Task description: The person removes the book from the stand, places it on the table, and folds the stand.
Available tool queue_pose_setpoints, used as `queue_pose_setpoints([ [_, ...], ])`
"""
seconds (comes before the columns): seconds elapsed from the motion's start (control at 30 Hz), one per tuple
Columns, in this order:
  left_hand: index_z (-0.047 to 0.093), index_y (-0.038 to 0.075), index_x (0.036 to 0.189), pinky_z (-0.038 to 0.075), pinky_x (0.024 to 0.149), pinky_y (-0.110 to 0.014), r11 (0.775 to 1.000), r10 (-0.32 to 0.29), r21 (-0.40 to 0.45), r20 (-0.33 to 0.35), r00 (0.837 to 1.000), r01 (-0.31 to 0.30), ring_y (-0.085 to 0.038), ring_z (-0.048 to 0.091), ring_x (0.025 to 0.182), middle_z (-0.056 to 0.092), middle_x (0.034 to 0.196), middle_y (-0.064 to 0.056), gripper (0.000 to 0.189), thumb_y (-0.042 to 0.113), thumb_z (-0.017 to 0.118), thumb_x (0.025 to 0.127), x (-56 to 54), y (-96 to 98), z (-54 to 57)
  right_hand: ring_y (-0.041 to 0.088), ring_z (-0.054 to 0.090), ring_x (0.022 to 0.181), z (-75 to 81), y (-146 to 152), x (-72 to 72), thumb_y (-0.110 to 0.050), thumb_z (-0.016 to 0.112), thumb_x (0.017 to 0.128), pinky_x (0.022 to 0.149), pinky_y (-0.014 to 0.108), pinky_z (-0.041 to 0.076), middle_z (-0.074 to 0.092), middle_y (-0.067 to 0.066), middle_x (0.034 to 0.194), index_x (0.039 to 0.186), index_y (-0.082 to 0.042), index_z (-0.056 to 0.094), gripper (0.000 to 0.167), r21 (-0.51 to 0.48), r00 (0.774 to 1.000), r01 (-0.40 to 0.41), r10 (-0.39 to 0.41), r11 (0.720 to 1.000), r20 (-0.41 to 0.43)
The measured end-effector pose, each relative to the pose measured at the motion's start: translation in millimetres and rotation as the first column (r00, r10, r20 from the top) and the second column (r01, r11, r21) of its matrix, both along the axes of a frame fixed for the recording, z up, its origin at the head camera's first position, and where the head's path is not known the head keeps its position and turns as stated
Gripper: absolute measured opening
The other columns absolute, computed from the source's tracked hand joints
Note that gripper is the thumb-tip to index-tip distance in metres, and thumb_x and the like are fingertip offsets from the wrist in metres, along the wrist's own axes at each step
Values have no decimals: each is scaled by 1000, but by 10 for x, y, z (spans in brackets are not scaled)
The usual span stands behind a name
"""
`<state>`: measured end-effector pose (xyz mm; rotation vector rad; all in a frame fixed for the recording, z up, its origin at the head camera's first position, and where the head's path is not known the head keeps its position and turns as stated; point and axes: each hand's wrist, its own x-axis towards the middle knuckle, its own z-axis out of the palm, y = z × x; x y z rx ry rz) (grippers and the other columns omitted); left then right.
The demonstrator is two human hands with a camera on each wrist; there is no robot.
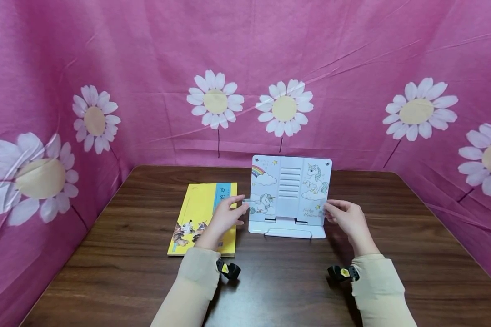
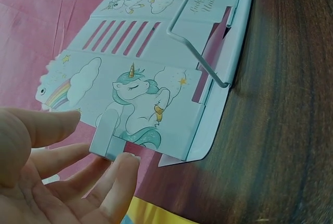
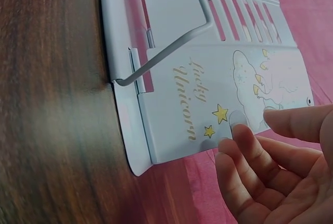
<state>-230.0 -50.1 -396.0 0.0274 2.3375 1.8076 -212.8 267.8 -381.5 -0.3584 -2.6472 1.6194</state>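
Note:
A white metal book stand with unicorn pictures stands upright on the table, its wire page rest in front. At its left edge, my left hand has its fingers spread. A fingertip there touches the white page clip that sticks out from the side, while the thumb is apart from it. My right hand is at the right edge, its fingers bent around the small rounded clip there. Its thumb stays a little away. The fingers partly hide this clip.
A yellow book lies flat on the brown wooden table, left of the stand and partly under my left forearm. Pink cloth with white flowers hangs behind and at both sides. Each wrist wears a black camera.

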Motion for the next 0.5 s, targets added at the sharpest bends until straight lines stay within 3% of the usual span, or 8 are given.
queue_pose_setpoints([
  [0.23,51,9,144,60,78,-33,999,-35,-42,-42,998,34,-32,64,110,38,156,-17,47,23,59,100,12,1,3,0,61,74,-5,1,-6,-23,56,100,70,20,57,70,2,90,132,13,54,48,-29,1000,1,-2,1000,-16],
  [0.5,52,9,143,60,80,-34,999,-28,-44,-40,999,26,-30,63,109,38,154,-18,45,20,60,100,-4,3,-34,0,62,76,-23,-2,-3,-19,55,101,72,21,57,71,9,96,133,14,53,46,-21,999,-22,21,1000,-26],
])
